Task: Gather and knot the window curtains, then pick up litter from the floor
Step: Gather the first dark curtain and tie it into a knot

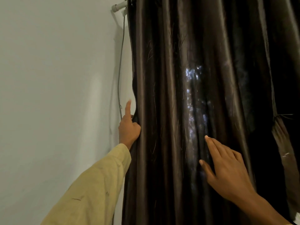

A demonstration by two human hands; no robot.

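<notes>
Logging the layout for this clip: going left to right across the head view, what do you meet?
White wall → grey cable → left hand gripping the edge of the curtain → right hand flat on its folds.

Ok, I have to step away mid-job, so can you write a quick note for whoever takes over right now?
Left hand: grips the left edge of the dark brown curtain, index finger pointing up.
Right hand: open, fingers spread at the middle folds.
Done: nothing yet; the curtain hangs loose, ungathered, unknotted.
Left: gather it, knot it, then pick litter off the floor, which is out of view.
</notes>
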